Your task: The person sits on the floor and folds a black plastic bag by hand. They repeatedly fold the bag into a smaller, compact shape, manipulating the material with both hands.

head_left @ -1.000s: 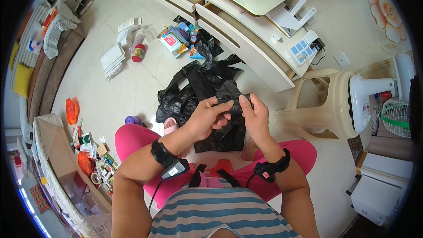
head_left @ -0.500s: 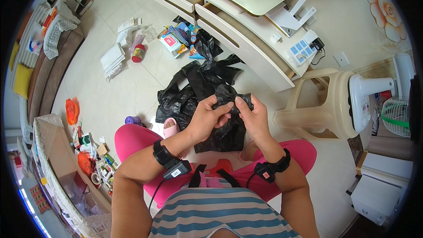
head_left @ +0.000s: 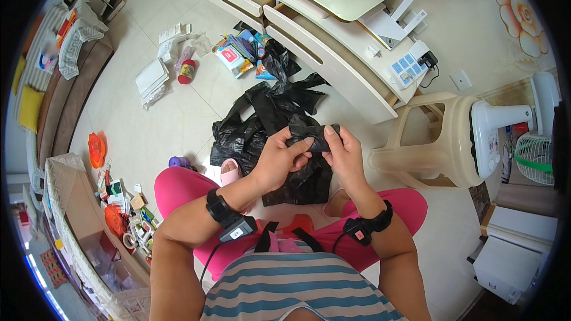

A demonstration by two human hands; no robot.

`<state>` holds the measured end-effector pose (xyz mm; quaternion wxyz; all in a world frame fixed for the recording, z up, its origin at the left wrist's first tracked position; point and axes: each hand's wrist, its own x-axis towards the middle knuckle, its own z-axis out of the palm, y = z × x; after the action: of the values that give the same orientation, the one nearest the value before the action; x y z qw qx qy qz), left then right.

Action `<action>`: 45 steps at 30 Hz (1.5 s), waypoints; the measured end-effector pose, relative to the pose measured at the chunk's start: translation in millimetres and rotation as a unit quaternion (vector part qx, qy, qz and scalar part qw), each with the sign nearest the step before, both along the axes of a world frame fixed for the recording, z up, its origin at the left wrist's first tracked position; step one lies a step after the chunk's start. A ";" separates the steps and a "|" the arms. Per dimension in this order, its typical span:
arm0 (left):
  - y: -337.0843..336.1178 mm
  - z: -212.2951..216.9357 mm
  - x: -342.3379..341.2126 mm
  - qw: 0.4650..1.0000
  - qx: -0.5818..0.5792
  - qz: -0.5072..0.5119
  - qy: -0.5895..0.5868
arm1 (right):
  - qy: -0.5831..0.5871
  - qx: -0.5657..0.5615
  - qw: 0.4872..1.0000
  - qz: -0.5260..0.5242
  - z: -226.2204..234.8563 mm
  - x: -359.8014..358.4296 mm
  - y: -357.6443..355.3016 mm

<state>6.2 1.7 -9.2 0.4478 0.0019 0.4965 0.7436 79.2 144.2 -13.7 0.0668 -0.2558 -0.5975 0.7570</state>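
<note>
Left hand (head_left: pixel 278 156): fingers curled and thumb pressed over, closed on the left end of a folded strip of black plastic (head_left: pixel 310 135). Right hand (head_left: pixel 344 153): thumb and fingers pinched on the right end of the same strip, near the left hand.

Folded strip: held between both hands, above a spread of crumpled black plastic bags (head_left: pixel 238 134) lying on the tiled floor (head_left: pixel 196 110); whether strip and spread join, cannot tell.

Pink slipper (head_left: pixel 229 173): worn on the left foot, at the near edge of the spread.
Purple item (head_left: pixel 178 161): on the floor, left of the slipper.
Packet with pink label (head_left: pixel 231 59): beyond the spread, among other small goods.
Red container (head_left: pixel 186 72): on the floor, left of the packet.
White flat packages (head_left: pixel 152 80): left of the red container.
Cabinet drawer (head_left: pixel 342 68): pulled out, right of the packet.
Beige stool (head_left: pixel 419 142): lying on its side, right of the right hand.
</note>
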 end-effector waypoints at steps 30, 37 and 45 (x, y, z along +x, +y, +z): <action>-0.8 9.7 -8.2 0.989 -0.005 -0.018 -0.149 | 0.060 0.226 0.972 0.019 -7.3 0.9 4.7; 1.4 -0.6 -2.5 1.000 -0.006 0.017 -0.023 | 0.024 0.121 0.992 0.029 -5.1 0.1 -0.3; 1.8 -0.6 3.7 0.995 -0.042 0.018 0.091 | -0.029 0.008 0.999 0.023 -6.8 1.1 2.8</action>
<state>9.9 3.6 -9.8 0.3871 0.0416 0.5660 0.7267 80.4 147.0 -20.5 0.0341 -0.2631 -0.6113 0.7456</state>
